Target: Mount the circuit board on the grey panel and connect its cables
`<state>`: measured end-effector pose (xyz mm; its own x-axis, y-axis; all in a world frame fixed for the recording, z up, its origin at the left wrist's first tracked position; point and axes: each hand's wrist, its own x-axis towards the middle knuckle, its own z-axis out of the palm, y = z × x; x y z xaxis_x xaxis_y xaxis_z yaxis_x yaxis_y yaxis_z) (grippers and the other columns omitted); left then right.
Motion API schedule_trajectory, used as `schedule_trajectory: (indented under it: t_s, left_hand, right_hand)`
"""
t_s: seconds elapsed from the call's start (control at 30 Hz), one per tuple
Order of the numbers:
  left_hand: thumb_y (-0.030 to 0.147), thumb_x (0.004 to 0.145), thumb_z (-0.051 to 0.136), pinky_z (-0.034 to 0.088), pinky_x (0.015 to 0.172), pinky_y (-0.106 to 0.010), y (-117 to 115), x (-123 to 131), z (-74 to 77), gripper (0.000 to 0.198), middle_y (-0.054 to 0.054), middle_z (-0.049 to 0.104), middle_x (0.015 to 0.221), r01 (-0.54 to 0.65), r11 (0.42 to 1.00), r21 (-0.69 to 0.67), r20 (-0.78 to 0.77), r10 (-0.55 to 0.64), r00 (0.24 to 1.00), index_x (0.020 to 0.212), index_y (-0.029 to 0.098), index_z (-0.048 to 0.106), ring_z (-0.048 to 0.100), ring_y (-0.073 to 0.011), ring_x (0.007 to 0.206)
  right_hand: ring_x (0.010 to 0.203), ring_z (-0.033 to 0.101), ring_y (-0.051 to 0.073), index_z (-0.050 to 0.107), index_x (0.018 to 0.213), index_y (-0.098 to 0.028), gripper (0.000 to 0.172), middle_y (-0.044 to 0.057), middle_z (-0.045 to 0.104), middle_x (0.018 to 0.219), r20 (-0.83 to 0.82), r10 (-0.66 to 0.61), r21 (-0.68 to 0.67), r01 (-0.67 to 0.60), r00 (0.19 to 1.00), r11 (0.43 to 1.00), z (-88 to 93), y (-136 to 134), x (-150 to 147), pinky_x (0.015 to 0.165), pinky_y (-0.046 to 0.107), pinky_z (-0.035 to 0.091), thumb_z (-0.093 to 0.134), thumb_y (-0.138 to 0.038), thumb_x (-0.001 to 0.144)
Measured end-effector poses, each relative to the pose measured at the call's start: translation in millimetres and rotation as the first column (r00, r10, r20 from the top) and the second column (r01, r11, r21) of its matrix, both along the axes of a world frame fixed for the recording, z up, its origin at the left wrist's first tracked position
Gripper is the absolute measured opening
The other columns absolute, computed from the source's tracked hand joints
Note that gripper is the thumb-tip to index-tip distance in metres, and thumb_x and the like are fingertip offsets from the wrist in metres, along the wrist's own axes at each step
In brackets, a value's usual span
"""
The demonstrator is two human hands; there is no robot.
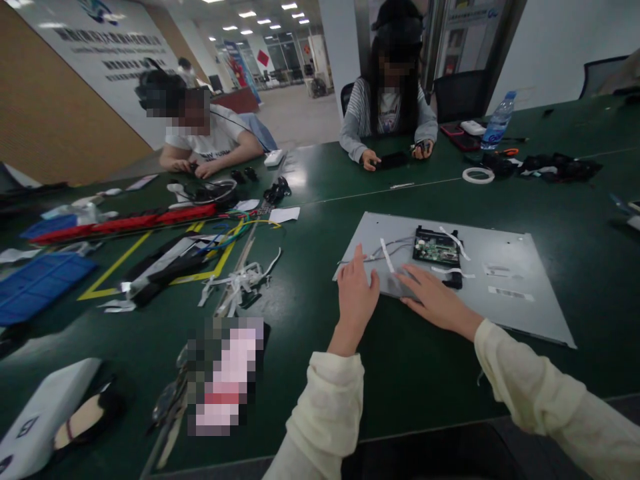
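While reaching out over the green tabletop (310, 287) in cream sleeves (330, 393), see at near left a white device (50, 413) and, to its right, a blurred pink item (233, 373). Have the left hand (356, 297) open at the left end of a gray panel (480, 293), with fingers spread and nothing gripped. Have the right hand (435, 297) open too, across the panel's near edge, with fingers extended toward the lower end of a white tape strip (387, 255) (cannot tell touching from hovering). Find the panel lying flat before both hands, bearing a green circuit board (435, 248) in a black frame (454, 283), with gray cables (398, 241) running leftward past the strip. Note 2 more white strips (455, 243) across the frame, plus 2 printed labels (510, 293) farther right. Look left for a tangle of white scraps (245, 283), then a black bundle (170, 260) with colored wires (240, 230) inside yellow lines (113, 263). Past the panel, spot a white tape roll (479, 175) and an upright water bottle (499, 121). At the far side, see 2 people (387, 110): at left, in a white shirt (227, 130); at right, in gray sleeves (353, 137).
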<state>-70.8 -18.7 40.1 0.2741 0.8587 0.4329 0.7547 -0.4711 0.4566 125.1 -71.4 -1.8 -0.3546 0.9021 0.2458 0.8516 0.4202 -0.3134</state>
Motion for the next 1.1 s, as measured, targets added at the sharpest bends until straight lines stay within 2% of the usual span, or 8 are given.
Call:
schedule_trajectory:
  t_s: [0.1,0.2,0.3,0.47,0.73,0.87,1.1]
  left_hand:
    - [0.017,0.089,0.044,0.041,0.098,-0.043,-3.7,2.5,2.3,0.05,-0.011,0.058,0.12,0.031,0.999,-0.025,-0.029,-0.032,0.999,0.138,0.016,0.032,0.055,-0.0234,0.112]
    - [0.018,0.091,0.041,0.049,0.088,-0.037,-6.3,3.3,4.9,0.031,-0.009,0.06,0.115,0.098,0.994,-0.055,-0.064,-0.101,0.993,0.12,0.017,0.052,0.06,-0.0208,0.102]
    - [0.018,0.093,0.04,0.052,0.078,-0.032,-8.8,3.6,4.8,0.024,-0.006,0.063,0.105,0.166,0.981,-0.1,-0.105,-0.177,0.979,0.106,0.018,0.059,0.063,-0.0176,0.09]
    - [0.02,0.094,0.04,0.05,0.06,-0.025,-12.6,4.7,1.6,0.023,-0.004,0.066,0.09,0.216,0.955,-0.204,-0.184,-0.254,0.949,0.104,0.017,0.06,0.062,-0.0131,0.069]
    - [0.021,0.096,0.036,0.047,0.059,-0.021,-15.4,5.1,2.5,0.025,-0.001,0.066,0.081,0.197,0.951,-0.238,-0.25,-0.256,0.934,0.105,0.017,0.059,0.061,-0.0104,0.067]
    - [0.022,0.096,0.035,0.048,0.061,-0.021,-15.8,4.9,2.0,0.027,-0.002,0.067,0.084,0.201,0.95,-0.24,-0.249,-0.261,0.933,0.108,0.017,0.059,0.061,-0.0101,0.068]
    - [0.023,0.097,0.034,0.049,0.063,-0.022,-15.6,3.6,2.6,0.028,-0.002,0.066,0.086,0.201,0.943,-0.267,-0.262,-0.272,0.926,0.108,0.017,0.059,0.061,-0.01,0.069]
  right_hand:
    - [0.133,0.035,0.028,0.04,0.139,-0.019,0.052,0.014,0.036,0.144,0.033,-0.134,0.023,0.133,0.99,0.991,-6.9,14.3,19.2,0.108,0.046,0.032,0.04,-0.041,0.092]
    - [0.13,0.037,0.029,0.045,0.134,-0.017,0.05,0.015,0.04,0.14,0.06,-0.258,0.048,0.256,0.964,0.966,-14.4,26.1,41.9,0.107,0.045,0.033,0.038,-0.043,0.092]
    - [0.127,0.04,0.029,0.048,0.131,-0.015,0.051,0.017,0.043,0.136,0.084,-0.36,0.084,0.354,0.929,0.932,-23.4,36.6,66.5,0.105,0.045,0.034,0.036,-0.045,0.092]
    - [0.121,0.043,0.031,0.047,0.131,-0.012,0.053,0.02,0.046,0.131,0.112,-0.508,0.172,0.487,0.854,0.856,-37.5,52.0,107.6,0.099,0.046,0.037,0.035,-0.045,0.092]
    - [0.112,0.046,0.031,0.049,0.127,-0.012,0.049,0.02,0.051,0.121,0.149,-0.635,0.27,0.586,0.758,0.764,-43.2,63.7,143.6,0.091,0.042,0.038,0.036,-0.044,0.092]
    - [0.109,0.047,0.031,0.051,0.125,-0.012,0.048,0.02,0.052,0.118,0.155,-0.671,0.264,0.624,0.725,0.736,-43.9,67.2,153.6,0.089,0.041,0.038,0.036,-0.043,0.092]
    - [0.107,0.045,0.031,0.052,0.123,-0.01,0.051,0.022,0.051,0.114,0.174,-0.774,0.196,0.748,0.61,0.634,-37.7,74.6,171.3,0.085,0.039,0.034,0.031,-0.046,0.092]
